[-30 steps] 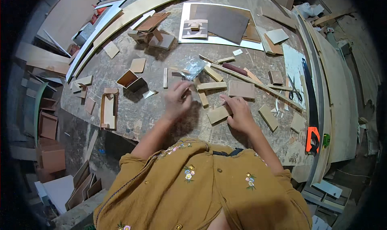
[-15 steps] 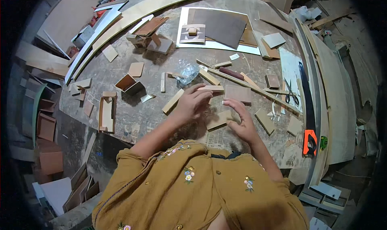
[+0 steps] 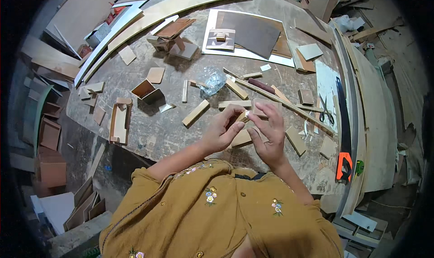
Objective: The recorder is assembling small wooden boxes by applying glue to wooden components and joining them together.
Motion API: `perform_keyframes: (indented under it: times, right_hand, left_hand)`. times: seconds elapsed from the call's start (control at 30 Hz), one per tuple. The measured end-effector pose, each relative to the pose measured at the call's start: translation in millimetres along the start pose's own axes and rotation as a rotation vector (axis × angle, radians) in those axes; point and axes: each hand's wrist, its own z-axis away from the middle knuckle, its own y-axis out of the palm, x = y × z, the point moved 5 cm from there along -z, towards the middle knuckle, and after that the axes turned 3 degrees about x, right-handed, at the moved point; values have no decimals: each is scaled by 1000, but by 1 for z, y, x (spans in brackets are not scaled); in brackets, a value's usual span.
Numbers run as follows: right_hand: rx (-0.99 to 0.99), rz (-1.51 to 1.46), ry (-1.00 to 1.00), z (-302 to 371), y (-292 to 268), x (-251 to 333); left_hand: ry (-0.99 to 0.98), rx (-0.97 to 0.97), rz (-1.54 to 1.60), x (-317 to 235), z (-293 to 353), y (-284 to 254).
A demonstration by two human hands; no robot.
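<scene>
My left hand (image 3: 222, 130) is closed on a small wooden block (image 3: 243, 117), pinched between thumb and fingers and raised over the bench. At the block's end is my right hand (image 3: 270, 138), its fingertip touching it with a white dab on it. The thumb of that hand stands apart. Beneath and between the hands lies a flat light wood piece (image 3: 242, 138), partly covered. Just beyond them are a wood strip (image 3: 233, 104) and a flat pale board (image 3: 266, 106) behind the right fingers. To the left, another wood stick (image 3: 196, 113) rests on the bench.
Scissors (image 3: 325, 111) and a handsaw with an orange handle (image 3: 344, 165) lie at the right. Crumpled clear plastic (image 3: 212, 80) sits mid-bench. Small box-like wooden pieces (image 3: 121, 121) stand at the left. A white-edged board (image 3: 210, 27) lies at the back.
My left hand has drawn back toward me with the small block in it. The right hand has turned upward, bringing its whitened fingertip to the block's end.
</scene>
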Motion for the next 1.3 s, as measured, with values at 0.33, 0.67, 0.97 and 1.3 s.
perform_keyframes:
  times: [0.33, 0.67, 0.97, 1.3]
  right_hand:
    - [-90, 411, -133, -9, -10, 22]
    - [-36, 419, -172, -16, -13, 27]
    - [237, 225, 32, 2, -1, -13]
    - [537, 277, 74, 39, 22, -52]
  left_hand:
    - [-101, -58, 51, -11, 6, 12]
    - [-31, -72, 5, -22, 7, 6]
    - [-52, 0, 283, -17, 9, -13]
    - [-331, -24, 352, 22, 27, -41]
